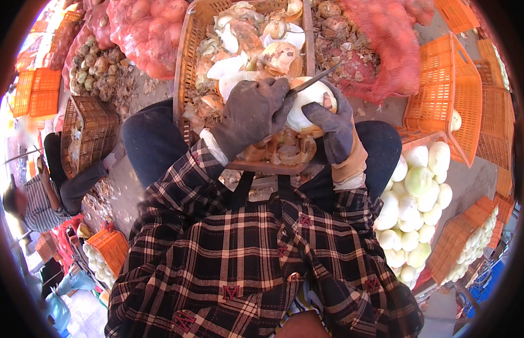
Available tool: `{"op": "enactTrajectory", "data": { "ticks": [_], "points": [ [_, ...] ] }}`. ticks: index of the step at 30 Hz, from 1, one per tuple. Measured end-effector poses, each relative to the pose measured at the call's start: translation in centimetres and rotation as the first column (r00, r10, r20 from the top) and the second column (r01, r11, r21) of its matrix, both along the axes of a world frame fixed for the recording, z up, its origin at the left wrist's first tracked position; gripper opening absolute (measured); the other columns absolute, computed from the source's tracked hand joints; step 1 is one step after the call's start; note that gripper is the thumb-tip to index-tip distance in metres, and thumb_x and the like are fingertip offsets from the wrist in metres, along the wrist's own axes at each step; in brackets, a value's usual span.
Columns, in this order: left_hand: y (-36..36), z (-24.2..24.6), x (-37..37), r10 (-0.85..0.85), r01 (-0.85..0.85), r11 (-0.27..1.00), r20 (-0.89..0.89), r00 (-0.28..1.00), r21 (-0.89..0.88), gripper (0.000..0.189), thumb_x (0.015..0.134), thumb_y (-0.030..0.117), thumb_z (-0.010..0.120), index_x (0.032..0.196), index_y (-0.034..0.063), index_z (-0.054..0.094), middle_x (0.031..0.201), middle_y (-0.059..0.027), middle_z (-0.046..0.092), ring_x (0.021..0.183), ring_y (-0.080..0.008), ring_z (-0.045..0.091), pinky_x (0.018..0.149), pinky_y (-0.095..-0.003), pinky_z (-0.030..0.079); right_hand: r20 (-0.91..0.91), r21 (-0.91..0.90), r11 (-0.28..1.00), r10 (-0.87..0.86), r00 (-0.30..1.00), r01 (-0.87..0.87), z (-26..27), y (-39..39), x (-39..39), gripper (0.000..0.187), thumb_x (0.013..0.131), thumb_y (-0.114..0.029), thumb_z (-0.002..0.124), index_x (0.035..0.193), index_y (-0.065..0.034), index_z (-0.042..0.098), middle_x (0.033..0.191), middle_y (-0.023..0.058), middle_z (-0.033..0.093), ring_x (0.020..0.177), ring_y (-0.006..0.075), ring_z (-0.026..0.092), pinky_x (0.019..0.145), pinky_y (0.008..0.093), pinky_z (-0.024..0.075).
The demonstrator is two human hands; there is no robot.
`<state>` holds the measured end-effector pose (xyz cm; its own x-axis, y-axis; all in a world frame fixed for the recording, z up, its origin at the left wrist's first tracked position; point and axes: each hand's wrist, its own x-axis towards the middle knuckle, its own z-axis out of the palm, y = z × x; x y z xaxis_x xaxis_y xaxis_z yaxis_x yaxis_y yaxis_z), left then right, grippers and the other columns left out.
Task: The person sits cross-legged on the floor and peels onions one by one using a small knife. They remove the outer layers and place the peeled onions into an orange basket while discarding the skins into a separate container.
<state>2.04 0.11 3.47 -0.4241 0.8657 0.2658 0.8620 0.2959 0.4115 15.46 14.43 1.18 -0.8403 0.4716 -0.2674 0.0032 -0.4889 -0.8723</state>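
My left hand [255, 114], in a dark work glove, is closed around a knife [317, 80] whose blade points up and to the right across the top of an onion. The handle is hidden in the fist. My right hand [336, 122], gloved as well, holds this partly peeled white onion [306, 103] from the right side, thumb on its face. Both hands are over the near end of an orange plastic crate [266, 168] between my knees. Onion skins [283, 55] and papery peel fill the crate.
Peeled onions [414, 211] are heaped at my right, beside an orange crate [439, 93]. Red mesh sacks [147, 34] of onions stand ahead, and loose unpeeled onions [92, 67] lie ahead left. A co-worker [46, 194] sits at the left by a brown crate [88, 131].
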Motion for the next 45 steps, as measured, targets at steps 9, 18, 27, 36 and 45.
{"op": "enactTrajectory", "data": {
  "ticks": [9,18,27,36,45],
  "points": [
    [-0.6,-1.7,-1.3,0.232,-0.232,0.973,-0.010,0.973,-0.002,0.019,0.092,0.022,0.066,0.087,0.0036,0.066,0.066,-0.0158,0.063,0.058,-0.0359,0.064,0.055,-0.0453,0.051,-0.003,-0.077,0.996,0.048,0.999,-0.049,0.0,-0.3,0.0,0.052,0.081,-0.010,0.073,0.129,0.0040,0.058,0.114,0.0100,0.065,0.103,0.0179,0.062,0.096,0.0301,0.0495],
    [-6.0,-3.7,-1.8,0.537,-0.519,0.834,0.057,0.841,-0.187,0.026,0.093,0.026,0.062,0.080,0.0039,0.065,0.067,-0.0172,0.065,0.060,-0.0361,0.067,0.058,-0.0468,0.053,-0.131,-0.072,0.996,-0.060,0.990,0.051,-0.8,-0.5,0.6,0.041,0.094,-0.013,0.059,0.130,0.0063,0.056,0.127,0.0140,0.059,0.116,0.0224,0.058,0.102,0.0334,0.0468],
    [-8.3,-3.1,1.4,0.487,-0.439,0.839,0.083,0.870,-0.322,0.027,0.090,0.026,0.062,0.082,0.0006,0.067,0.070,-0.0220,0.065,0.068,-0.0405,0.067,0.065,-0.0479,0.055,-0.153,-0.262,0.927,-0.314,0.937,0.268,-0.9,-0.5,0.2,0.054,0.088,-0.015,0.065,0.136,0.0051,0.050,0.128,0.0158,0.059,0.119,0.0261,0.059,0.103,0.0373,0.0483],
    [-5.2,0.0,3.1,0.097,-0.437,0.891,0.992,-0.079,-0.122,0.042,0.098,0.046,0.060,0.108,0.0059,0.066,0.075,-0.0082,0.069,0.055,-0.0172,0.063,0.049,-0.0325,0.052,-0.177,-0.250,0.935,-0.301,0.937,0.253,-0.2,-0.9,-0.7,0.060,0.083,-0.016,0.069,0.136,0.0042,0.051,0.126,0.0148,0.060,0.115,0.0262,0.061,0.100,0.0379,0.0502],
    [-0.2,-4.2,1.3,-0.335,-0.591,0.807,0.828,-0.450,0.006,0.035,0.105,0.040,0.050,0.116,0.0087,0.061,0.076,-0.0039,0.066,0.055,-0.0134,0.060,0.046,-0.0259,0.050,-0.110,0.625,0.776,-0.019,0.994,0.084,-0.3,-1.8,-1.9,0.086,0.073,-0.006,0.081,0.147,0.0022,0.037,0.133,0.0167,0.058,0.123,0.0245,0.058,0.104,0.0368,0.0480]
  ]
}}
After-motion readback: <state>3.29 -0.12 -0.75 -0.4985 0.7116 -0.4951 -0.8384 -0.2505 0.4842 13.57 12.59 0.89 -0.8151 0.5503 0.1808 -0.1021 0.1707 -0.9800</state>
